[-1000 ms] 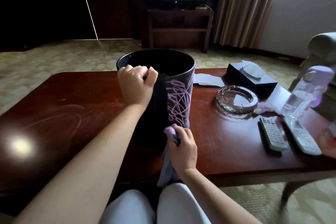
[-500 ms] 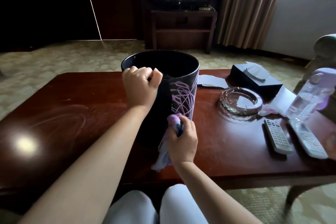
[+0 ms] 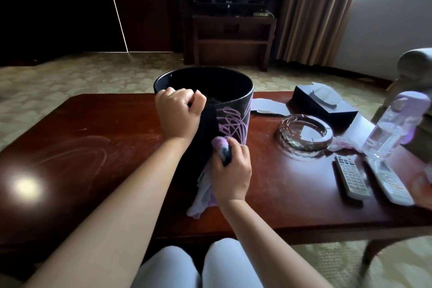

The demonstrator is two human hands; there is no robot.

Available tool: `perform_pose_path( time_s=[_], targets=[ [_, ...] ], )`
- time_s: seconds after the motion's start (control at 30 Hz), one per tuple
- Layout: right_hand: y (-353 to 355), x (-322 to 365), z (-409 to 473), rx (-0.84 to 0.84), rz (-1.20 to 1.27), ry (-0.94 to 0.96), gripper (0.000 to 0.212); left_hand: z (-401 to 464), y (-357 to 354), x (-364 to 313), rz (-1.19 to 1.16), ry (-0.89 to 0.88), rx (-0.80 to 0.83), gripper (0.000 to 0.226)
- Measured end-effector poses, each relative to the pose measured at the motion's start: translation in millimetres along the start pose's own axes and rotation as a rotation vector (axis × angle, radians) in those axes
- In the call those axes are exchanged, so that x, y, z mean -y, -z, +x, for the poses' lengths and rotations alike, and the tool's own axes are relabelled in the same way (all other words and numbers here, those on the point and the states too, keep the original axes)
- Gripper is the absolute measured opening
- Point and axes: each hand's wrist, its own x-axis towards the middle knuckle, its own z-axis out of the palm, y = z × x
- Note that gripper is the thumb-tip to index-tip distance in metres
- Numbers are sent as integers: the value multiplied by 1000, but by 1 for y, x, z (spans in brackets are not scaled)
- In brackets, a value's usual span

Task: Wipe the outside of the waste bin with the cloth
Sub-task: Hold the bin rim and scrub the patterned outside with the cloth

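Note:
A black waste bin (image 3: 236,110) with purple scribble lines stands upright on the dark red wooden table (image 3: 93,147). My left hand (image 3: 178,114) grips the bin's near rim with curled fingers. My right hand (image 3: 230,168) holds a bunched lilac cloth (image 3: 205,189) and presses it against the bin's lower front wall, just under the scribble pattern. The cloth's loose end hangs down onto the table below my hand.
To the right on the table are a glass ashtray (image 3: 306,133), a black tissue box (image 3: 325,105), a clear bottle (image 3: 395,126) with a lilac cap, and two remotes (image 3: 353,179). An armchair (image 3: 416,65) stands at the far right. A TV stand (image 3: 233,40) is across the carpet.
My right hand has slid the cloth up the bin's front wall, from near its base to just under the pattern. My left hand keeps its grip on the rim.

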Motion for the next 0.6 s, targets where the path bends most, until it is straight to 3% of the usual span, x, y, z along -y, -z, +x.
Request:
perform_pose_path(
  time_s=[0.13, 0.33, 0.5, 0.6],
  targets=[
    [-3, -21, -27, 128, -93, -121, 31, 0, 2, 1, 3, 1, 24, 37],
    [-3, 3, 2, -35, 38, 49, 40, 1, 3, 0, 0, 14, 24, 37],
    [5, -11, -9, 56, -27, -18, 38, 2, 5, -1, 2, 28, 41, 37],
    [10, 8, 7, -12, 38, 81, 36, 2, 5, -3, 0, 38, 38, 37]
  ],
)
